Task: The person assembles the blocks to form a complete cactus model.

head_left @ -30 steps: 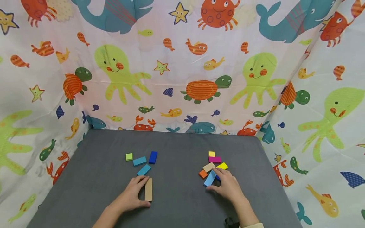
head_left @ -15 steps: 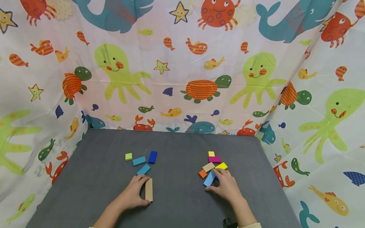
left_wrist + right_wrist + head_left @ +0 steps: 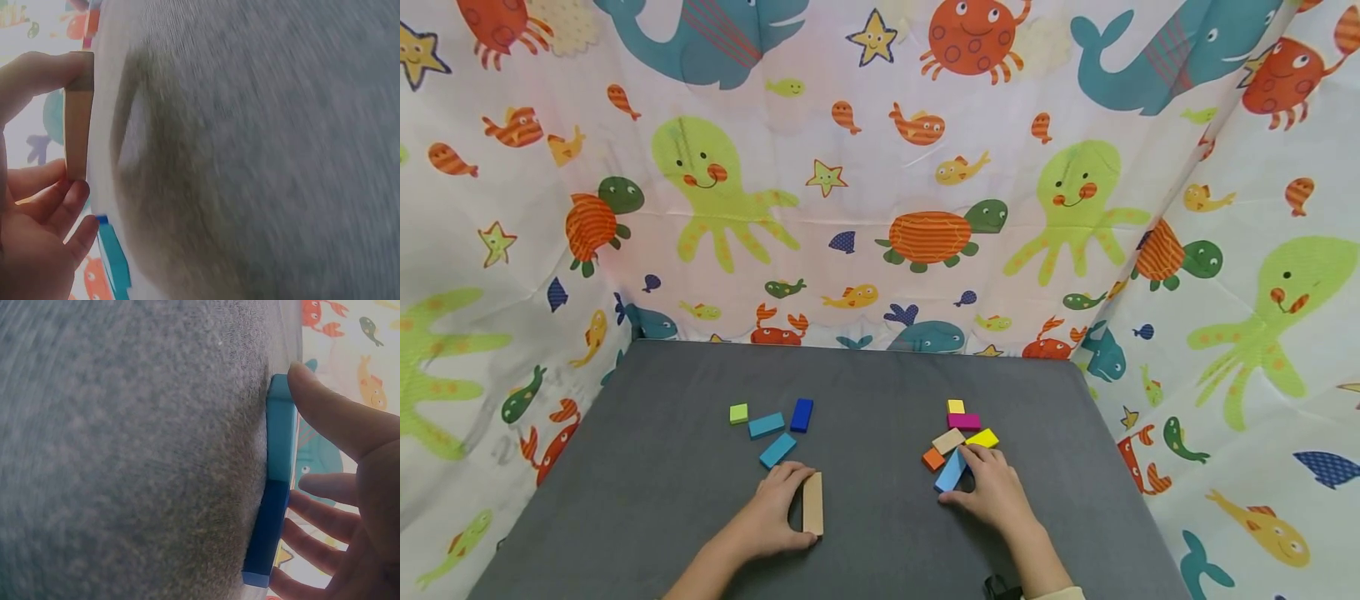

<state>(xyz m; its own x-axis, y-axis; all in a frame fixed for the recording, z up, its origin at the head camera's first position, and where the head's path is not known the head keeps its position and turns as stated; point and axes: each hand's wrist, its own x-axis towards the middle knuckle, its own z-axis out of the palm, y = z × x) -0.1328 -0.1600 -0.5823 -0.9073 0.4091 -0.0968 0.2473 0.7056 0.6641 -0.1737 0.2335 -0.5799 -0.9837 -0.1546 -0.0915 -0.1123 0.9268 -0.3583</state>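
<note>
My left hand (image 3: pixel 767 515) pinches a long plain wooden block (image 3: pixel 813 503) by its ends, thumb at the near end and fingertips at the far one. In the left wrist view the wooden block (image 3: pixel 77 125) stands close to the grey cloth. On the right, my right hand (image 3: pixel 997 492) spans a light blue block (image 3: pixel 951 472), its thumb at the near end and its index finger at the far end. The right wrist view shows a dark blue block (image 3: pixel 265 531) against that light blue block (image 3: pixel 281 434), beside the other fingers. From the head, my hand hides the dark blue one.
Left of centre lie a lime green cube (image 3: pixel 738 413), two light blue blocks (image 3: pixel 777 451) and a dark blue block (image 3: pixel 802 415). Around the right hand are yellow (image 3: pixel 982 438), magenta (image 3: pixel 964 422), wooden (image 3: pixel 948 441) and orange (image 3: pixel 933 459) blocks. A patterned curtain (image 3: pixel 865 167) encloses the grey table (image 3: pixel 865 400).
My left hand has shifted a little to the right, taking the wooden block along, away from the light blue blocks. The right hand has stayed in place.
</note>
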